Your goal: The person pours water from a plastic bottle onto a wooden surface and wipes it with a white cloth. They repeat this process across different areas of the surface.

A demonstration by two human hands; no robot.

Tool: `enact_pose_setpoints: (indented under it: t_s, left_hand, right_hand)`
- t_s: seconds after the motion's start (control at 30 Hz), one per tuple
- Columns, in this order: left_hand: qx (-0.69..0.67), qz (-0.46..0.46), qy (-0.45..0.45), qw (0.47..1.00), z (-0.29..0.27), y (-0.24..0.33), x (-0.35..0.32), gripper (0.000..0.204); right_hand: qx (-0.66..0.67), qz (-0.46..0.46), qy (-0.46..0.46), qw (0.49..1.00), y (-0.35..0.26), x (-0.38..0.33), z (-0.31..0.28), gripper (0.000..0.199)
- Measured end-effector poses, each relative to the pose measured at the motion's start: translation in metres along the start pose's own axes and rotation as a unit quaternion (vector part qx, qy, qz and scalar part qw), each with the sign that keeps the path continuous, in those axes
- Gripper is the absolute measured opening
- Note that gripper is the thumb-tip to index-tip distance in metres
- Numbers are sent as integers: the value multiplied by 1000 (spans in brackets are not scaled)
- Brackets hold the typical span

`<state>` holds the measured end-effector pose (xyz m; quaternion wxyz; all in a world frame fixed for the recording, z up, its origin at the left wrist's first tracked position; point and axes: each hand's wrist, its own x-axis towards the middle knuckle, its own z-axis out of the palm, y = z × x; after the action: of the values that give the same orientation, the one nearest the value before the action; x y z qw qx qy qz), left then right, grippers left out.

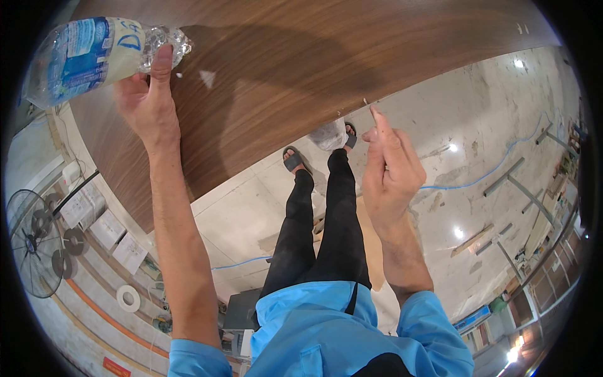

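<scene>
Landmark: brown wood-grain tabletop. Clear plastic bottle with blue and cream labels is held tilted nearly flat above the tabletop's left end, blocking sight of that corner. Left hand grasps it toward the neck, thumb on the near side; the other fingers run behind the bottle, mostly hidden.

Right hand is just off the tabletop's near edge: index finger extended toward the edge, thumb drawn up by it, the rest curled. Cannot tell whether anything is pinched there. Small pale sliver near that fingertip, at the tabletop's edge.

Translucent plastic bag sits low, partly covered by the tabletop's near edge, close by the person's sandalled feet. Blue hose trails across the floor to the right of the tabletop; grey metal frame lies farther right, past the hose. Left of and below the tabletop: black fan, white boxes, white ring-shaped roll.
</scene>
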<state>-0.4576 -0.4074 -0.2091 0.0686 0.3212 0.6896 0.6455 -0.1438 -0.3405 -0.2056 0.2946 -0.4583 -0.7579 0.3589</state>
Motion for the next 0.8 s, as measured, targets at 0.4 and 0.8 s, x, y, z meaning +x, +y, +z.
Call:
enact_pose_setpoints:
  t_s: [0.4, 0.8]
  left_hand:
    - [5, 18, 2, 1000, 0, -5, 0, 56]
    - [21, 17, 9, 1000, -1, -4, -2, 52]
  right_hand:
    - [5, -118, -62, 991, -6, 10, 10, 44]
    - [-8, -93, -33, 995, -11, 16, 16, 43]
